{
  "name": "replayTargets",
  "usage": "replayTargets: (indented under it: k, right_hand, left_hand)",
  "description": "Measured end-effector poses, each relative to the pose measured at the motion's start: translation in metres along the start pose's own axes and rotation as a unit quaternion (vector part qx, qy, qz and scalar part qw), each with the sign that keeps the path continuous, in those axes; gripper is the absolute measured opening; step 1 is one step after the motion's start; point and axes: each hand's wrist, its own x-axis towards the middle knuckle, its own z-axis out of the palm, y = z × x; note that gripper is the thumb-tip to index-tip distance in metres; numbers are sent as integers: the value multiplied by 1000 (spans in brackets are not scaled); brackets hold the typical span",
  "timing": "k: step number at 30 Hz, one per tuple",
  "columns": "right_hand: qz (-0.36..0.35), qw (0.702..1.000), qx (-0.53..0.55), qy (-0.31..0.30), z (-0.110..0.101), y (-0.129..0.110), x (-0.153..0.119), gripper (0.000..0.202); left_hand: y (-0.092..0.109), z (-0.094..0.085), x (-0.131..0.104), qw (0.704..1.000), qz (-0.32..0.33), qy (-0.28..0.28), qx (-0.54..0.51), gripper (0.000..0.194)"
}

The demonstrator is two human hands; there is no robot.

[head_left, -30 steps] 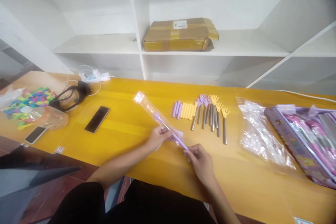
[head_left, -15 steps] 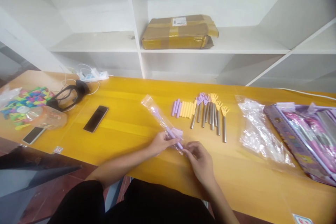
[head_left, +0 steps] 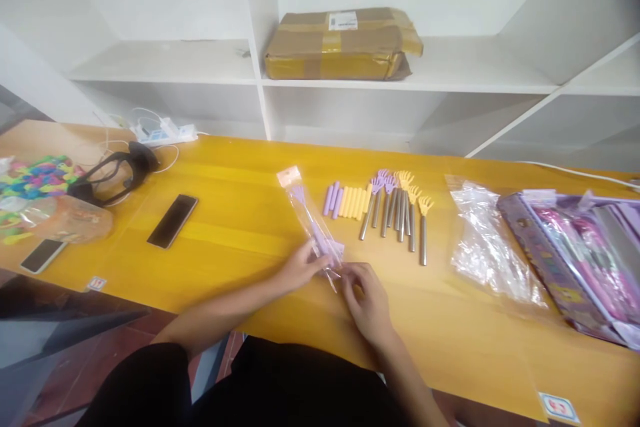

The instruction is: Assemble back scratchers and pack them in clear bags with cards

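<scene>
A purple back scratcher (head_left: 320, 237) lies inside a narrow clear plastic bag (head_left: 305, 210), tilted with its clawed head away from me. My left hand (head_left: 304, 267) is closed round the near part of the bag and the handle in it. A small pale purple piece shows beside the handle. My right hand (head_left: 369, 300) has thumb and fingers pinched at the bag's near end. Beyond the hands lie purple tubes (head_left: 333, 199), yellow tubes (head_left: 355, 203) and several back scratchers (head_left: 401, 213) with metal rods and purple or yellow heads.
Clear plastic bags (head_left: 487, 247) and a purple box (head_left: 545, 260) of packaged items are at right. At left are a dark phone (head_left: 173, 221), another phone (head_left: 43, 255), a black strapped device (head_left: 115, 177), a plastic jar (head_left: 75, 219) and colourful pieces (head_left: 43, 177). A carton (head_left: 340, 47) sits on the shelf.
The handle has slid deeper into the bag, and the bag's far end has swung slightly right. My right hand stays pinched by the near end. The camera view has shifted slightly.
</scene>
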Motion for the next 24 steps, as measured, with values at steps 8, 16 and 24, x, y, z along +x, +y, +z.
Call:
replayTargets:
  k: [8, 16, 24]
  right_hand:
    - [-74, 996, -22, -51, -4, 3, -6, 35]
    - [-119, 987, -102, 39, -3, 6, -12, 21]
    - [-121, 988, -94, 5, -9, -1, -7, 22]
  left_hand:
    - [10, -16, 11, 997, -31, 22, -72, 54]
    - [3, -8, 6, 997, -41, -53, -31, 49]
    - [7, -6, 3, 995, -45, -85, -6, 52]
